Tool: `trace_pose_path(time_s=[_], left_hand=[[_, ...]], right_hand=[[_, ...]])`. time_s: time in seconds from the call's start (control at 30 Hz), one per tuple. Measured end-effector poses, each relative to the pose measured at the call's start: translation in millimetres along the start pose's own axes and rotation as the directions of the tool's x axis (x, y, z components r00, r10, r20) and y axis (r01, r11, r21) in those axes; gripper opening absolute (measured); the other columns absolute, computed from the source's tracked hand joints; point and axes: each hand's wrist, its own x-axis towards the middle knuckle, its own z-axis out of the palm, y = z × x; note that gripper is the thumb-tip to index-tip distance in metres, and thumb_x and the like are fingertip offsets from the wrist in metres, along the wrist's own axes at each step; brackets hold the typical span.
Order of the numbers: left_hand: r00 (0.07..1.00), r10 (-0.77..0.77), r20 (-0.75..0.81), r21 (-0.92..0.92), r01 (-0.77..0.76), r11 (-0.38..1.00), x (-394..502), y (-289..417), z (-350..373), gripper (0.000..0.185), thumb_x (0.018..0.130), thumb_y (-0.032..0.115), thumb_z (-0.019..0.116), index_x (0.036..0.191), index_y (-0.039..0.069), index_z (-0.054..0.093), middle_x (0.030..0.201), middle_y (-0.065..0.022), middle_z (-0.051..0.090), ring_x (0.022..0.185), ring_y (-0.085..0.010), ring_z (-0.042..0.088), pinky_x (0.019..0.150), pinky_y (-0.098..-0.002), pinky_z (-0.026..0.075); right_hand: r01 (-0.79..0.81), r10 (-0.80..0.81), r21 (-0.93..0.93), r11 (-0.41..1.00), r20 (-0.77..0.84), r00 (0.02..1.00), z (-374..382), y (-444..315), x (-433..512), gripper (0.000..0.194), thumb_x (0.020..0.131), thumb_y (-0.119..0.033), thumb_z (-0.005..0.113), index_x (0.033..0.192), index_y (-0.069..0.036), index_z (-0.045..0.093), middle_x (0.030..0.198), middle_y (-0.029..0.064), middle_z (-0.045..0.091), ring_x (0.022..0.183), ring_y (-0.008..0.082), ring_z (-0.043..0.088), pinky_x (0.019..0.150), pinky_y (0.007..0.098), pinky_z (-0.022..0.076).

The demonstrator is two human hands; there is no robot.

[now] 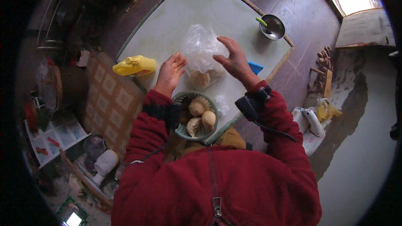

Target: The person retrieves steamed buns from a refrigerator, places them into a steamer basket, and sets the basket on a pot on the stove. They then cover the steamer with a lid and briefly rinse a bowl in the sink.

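A clear plastic bag point(201, 45) lies on the white tabletop point(166, 28), with a round bun point(200, 79) showing through its near end. My left hand point(169, 72) is just left of the bag, palm turned toward it and fingers extended. On the bag's right, my right hand point(234, 58) has its thumb and fingers spread; whether its fingertips touch the plastic is hard to tell. Neither hand grips anything. Closer to my body, a grey-green plastic basket point(179, 131) holds several buns point(198, 106), one of them torn open.
A yellow plastic jug point(135, 65) lies at the table's left edge. Toward the right corner stands a metal bowl point(276, 31) with a green-handled utensil. A blue object point(255, 67) sits behind my right wrist. Crumpled clear plastic point(221, 104) rests right of the basket.
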Motion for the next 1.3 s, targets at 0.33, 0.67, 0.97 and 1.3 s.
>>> trace_pose_path(time_s=[0.33,0.67,0.97,1.3], left_hand=[[0.955,-0.297,-0.019,0.142,0.297,0.944,14,-49,11,0.044,0.084,0.034,0.066,0.117,0.007,0.052,0.112,-0.0169,0.054,0.103,-0.0309,0.051,0.089,-0.046,0.041],[0.987,-0.158,-0.031,-0.598,0.108,0.794,27,-32,-69,0.007,0.087,0.009,0.054,0.081,0.004,0.054,0.065,-0.0039,0.053,0.067,-0.0223,0.056,0.07,-0.0404,0.05],[0.986,-0.129,0.11,0.017,0.128,0.992,-15,3,-11,0.028,0.086,0.035,0.062,0.096,0.008,0.06,0.054,0.0052,0.034,0.04,-0.0054,0.029,0.041,-0.0212,0.026],[0.983,-0.085,0.164,0.345,0.024,0.938,-27,12,32,0.036,0.085,0.034,0.065,0.103,0.004,0.06,0.063,0.0047,0.046,0.051,-0.0044,0.04,0.044,-0.0202,0.032]], right_hand=[[-0.651,0.449,0.336,0.681,0.51,0.733,47,1,-25,0.058,0.076,-0.012,0.073,0.124,0.008,0.047,0.088,0.0104,0.065,0.08,0.0151,0.06,0.073,0.0259,0.0479],[-0.679,0.733,0.663,0.315,0.285,0.618,-50,24,-79,0.032,0.08,-0.01,0.062,0.108,0.003,0.058,0.091,0.0086,0.062,0.079,0.0166,0.061,0.074,0.0285,0.0504],[-0.57,0.46,0.587,0.575,0.344,0.818,-94,-26,-45,0.034,0.082,-0.012,0.062,0.114,-0.001,0.059,0.097,0.0086,0.063,0.088,0.0159,0.061,0.082,0.028,0.0482],[-0.205,0.295,-0.271,0.941,0.355,0.887,22,-18,-10,0.04,0.075,-0.002,0.054,0.114,0.008,0.054,0.105,0.0249,0.06,0.099,0.0424,0.056,0.089,0.0408,0.0457]])
